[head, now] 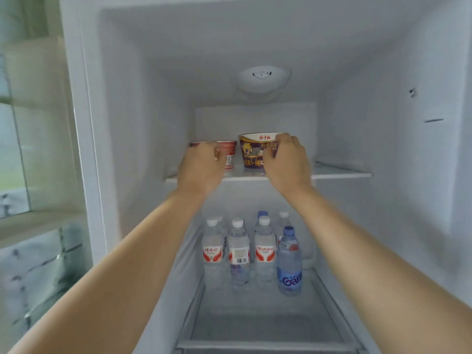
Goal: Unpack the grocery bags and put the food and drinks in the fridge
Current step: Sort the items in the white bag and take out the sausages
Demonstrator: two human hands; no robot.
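Two bare forearms reach forward from the bottom corners of the view into an open white fridge (383, 72).

Nearest, low in the middle, a cluster of plastic water bottles (238, 254) stands upright on the lower glass shelf (255, 325). They are packed close together toward the back. Most have white caps and red-and-white labels. One at the right of the group, a blue-capped bottle (290, 261), carries a blue label. Grouping them at the back probably leaves the front of that shelf free for more items.

Farther in and higher, both hands rest at the upper shelf (342, 172). The left hand (201, 164) curls around a red instant noodle cup (228, 154), which sits on the shelf's left part. The right hand (286, 159) wraps its fingers around the right side of a purple instant noodle bowl (256, 150), just to the right of the red cup. Both containers stand upright, almost touching. The hands appear to be setting or nudging them side by side toward the rear, likely to keep them tidy.

Farthest back, a round white light fitting (261, 79) sits on the rear wall. At far left, the door's shelves (38, 221) show, blurred.
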